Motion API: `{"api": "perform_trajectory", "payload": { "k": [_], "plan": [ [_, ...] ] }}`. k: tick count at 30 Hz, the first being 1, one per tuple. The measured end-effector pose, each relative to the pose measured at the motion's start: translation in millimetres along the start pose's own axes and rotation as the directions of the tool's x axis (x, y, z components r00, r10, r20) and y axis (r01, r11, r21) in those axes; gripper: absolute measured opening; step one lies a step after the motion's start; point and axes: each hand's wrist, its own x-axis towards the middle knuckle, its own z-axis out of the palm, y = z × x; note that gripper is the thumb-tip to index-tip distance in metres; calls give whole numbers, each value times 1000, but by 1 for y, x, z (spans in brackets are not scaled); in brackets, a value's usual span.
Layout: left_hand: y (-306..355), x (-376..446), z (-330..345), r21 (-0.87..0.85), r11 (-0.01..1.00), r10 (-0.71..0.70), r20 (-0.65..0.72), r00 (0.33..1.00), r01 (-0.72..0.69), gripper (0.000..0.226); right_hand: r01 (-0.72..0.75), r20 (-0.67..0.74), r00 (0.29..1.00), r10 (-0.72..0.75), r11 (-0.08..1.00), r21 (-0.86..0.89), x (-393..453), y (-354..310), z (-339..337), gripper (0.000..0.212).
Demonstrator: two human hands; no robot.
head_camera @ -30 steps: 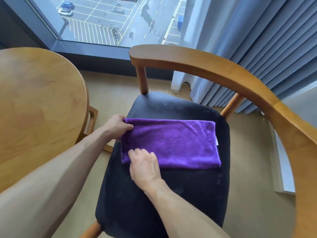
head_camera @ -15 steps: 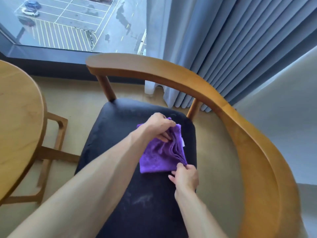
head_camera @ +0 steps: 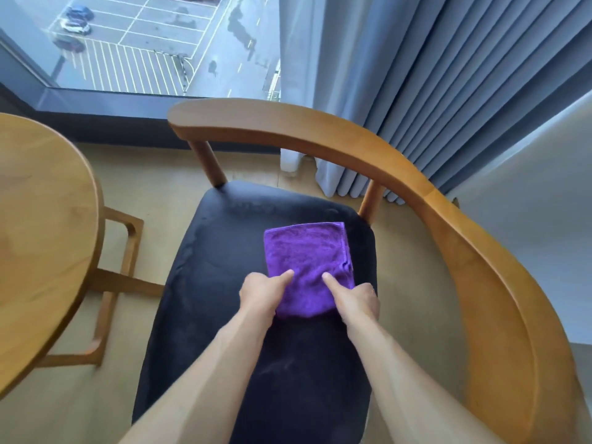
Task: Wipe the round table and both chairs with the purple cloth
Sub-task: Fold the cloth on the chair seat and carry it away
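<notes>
Left hand (head_camera: 260, 294) and right hand (head_camera: 355, 299) each pinching near corners of folded purple cloth (head_camera: 307, 267) — flat on black chair seat (head_camera: 224, 251), round table (head_camera: 41, 225) at left

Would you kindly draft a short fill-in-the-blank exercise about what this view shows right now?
1. The purple cloth lies folded on the chair's ____ seat cushion.
2. The left hand and right hand each hold the cloth's ____ edge, thumbs on top.
3. The round table stands to the ____ of the chair.
4. Behind the chair's backrest hang grey-blue ____.

Missing words: black; near; left; curtains
</notes>
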Motion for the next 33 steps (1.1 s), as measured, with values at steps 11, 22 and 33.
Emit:
{"api": "perform_trajectory", "payload": {
  "k": [11,22,33],
  "plan": [
    [-42,-5,-67,172,985,8,144,990,-33,12,-210,382,924,8,847,489,-28,53,11,11],
    [34,27,-20,798,234,590,337,734,-555,70,-11,328,941,-80,964,267,-27,48,7,15],
    [7,23,-97,166,879,303,528,793,-447,19,316,538,730,-422,906,282,-16,2,-31,41]
  ]
}}
